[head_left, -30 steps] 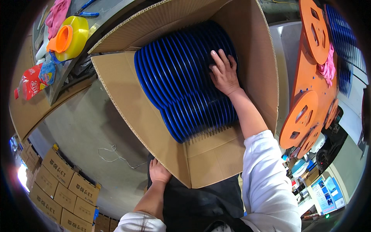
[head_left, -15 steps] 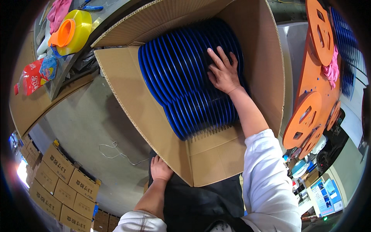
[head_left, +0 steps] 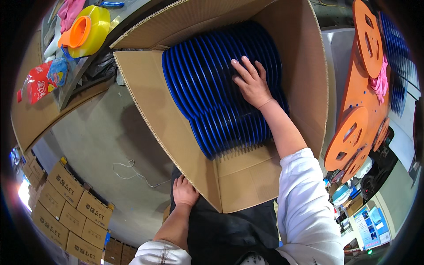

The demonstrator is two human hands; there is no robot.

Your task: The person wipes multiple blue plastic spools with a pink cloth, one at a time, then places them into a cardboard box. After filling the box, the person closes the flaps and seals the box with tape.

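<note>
An open cardboard box (head_left: 145, 95) leans toward me in front of my lap. Inside it, many thin blue discs (head_left: 198, 75) stand on edge, packed side by side in a ribbed row with glossy dark gaps. My right hand (head_left: 254, 84) rests on top of these discs toward the right, fingers apart, gripping nothing. Beside the box's lower left edge lies my left hand (head_left: 184, 192), against the outside of the cardboard, its fingers extended and its thumb side partly hidden by the box.
Orange slotted discs (head_left: 346, 137) and a pink cloth (head_left: 379, 84) lie on an orange board at right, with more blue discs (head_left: 395, 44) beyond. Yellow tape (head_left: 99, 33) and a red-labelled bottle (head_left: 39, 86) are on the left bench. Closed cartons (head_left: 73, 218) are stacked lower left.
My right hand has slid slightly left across the discs, and the discs at the right now show a bit more. The box's upper part has shifted a little right. My left hand stays put.
</note>
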